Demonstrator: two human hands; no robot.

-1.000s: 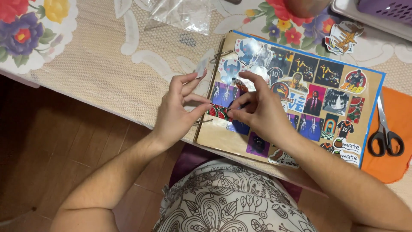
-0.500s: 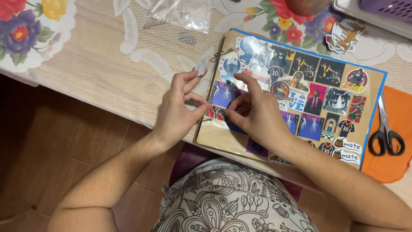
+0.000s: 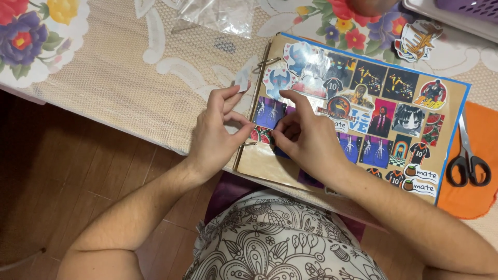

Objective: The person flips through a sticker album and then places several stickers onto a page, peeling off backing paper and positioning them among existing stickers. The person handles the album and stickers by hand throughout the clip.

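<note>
Sticker backing [image 3: 242, 79] is sticking up from the left hand [image 3: 218, 132]'s pinching fingertips, beside the sticker-covered binder [image 3: 451, 111], where the right hand [image 3: 306, 137] is pressing down with curled fingers, scissors [image 3: 468, 158] lying well right.

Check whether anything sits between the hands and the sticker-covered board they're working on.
Nothing visible does. The left hand and right hand already rest at the sticker board's left edge; scissors lie off to its right.
</note>
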